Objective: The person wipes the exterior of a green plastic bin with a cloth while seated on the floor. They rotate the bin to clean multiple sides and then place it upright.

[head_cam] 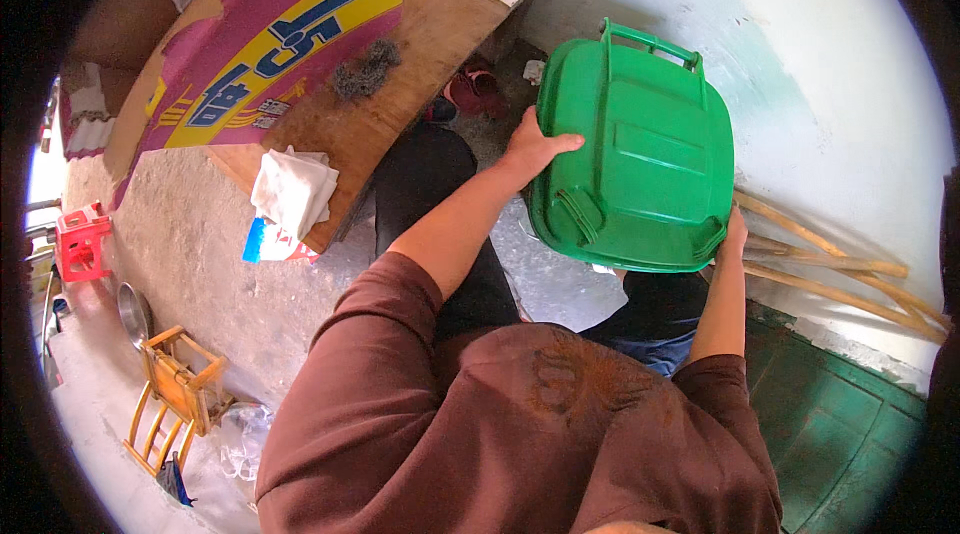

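A green plastic bin [660,151] with rounded corners and a bar handle is held up in front of me, between both hands. My left hand [538,148] grips its left side, thumb laid over the upper face and fingers hidden behind the edge. At the lower right corner, my right hand [735,232] holds the rim, mostly hidden by the bin. The bin's far side cannot be seen. To its left is a wooden table [450,16] with a purple and yellow printed cardboard sheet [300,16], a grey scouring-wool clump [366,70] and folded white cloths [294,189].
Wooden poles [832,260] lean by the white wall [810,46], above a green panel [817,399]. On the left floor stand a red plastic stool [81,241], a metal basin [133,315] and a small wooden chair [180,376]. A clear plastic bag [244,436] lies beside the chair.
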Demonstrator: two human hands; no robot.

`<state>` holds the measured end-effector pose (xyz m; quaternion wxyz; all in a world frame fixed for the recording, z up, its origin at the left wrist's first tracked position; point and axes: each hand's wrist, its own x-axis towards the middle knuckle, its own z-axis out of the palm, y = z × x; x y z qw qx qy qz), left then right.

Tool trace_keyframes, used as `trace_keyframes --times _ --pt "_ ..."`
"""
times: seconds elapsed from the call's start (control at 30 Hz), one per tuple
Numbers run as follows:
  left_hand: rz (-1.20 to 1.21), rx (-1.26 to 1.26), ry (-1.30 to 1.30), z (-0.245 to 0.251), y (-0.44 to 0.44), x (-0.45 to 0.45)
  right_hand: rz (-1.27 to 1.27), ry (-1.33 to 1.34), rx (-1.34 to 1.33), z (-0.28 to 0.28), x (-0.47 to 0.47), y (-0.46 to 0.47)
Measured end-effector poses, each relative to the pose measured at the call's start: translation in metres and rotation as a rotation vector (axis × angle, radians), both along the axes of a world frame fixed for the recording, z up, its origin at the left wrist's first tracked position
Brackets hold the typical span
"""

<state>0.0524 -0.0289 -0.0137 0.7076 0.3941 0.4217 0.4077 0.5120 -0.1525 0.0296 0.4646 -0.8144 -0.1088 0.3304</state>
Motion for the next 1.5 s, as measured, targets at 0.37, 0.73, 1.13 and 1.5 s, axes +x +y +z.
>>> trace_keyframes --times 0.37,0.73,1.13,1.5 --pt "-0.103 0.082 -0.031 0.008 0.032 0.015 -0.032 0.214 0.210 -0.030 0.003 -0.039" --pt "-0.040 0.192 0.148 0.026 0.093 -0.014 -0.396 -0.013 0.217 -0.040 -0.092 -0.020" --pt "-0.194 0.245 0.306 0.019 0.177 -0.038 -0.408 -0.013 0.291 -0.050 -0.144 0.014" --pt "-0.151 0.325 0.261 0.002 0.180 -0.031 -0.348 0.178 0.392 -0.037 -0.158 0.001"
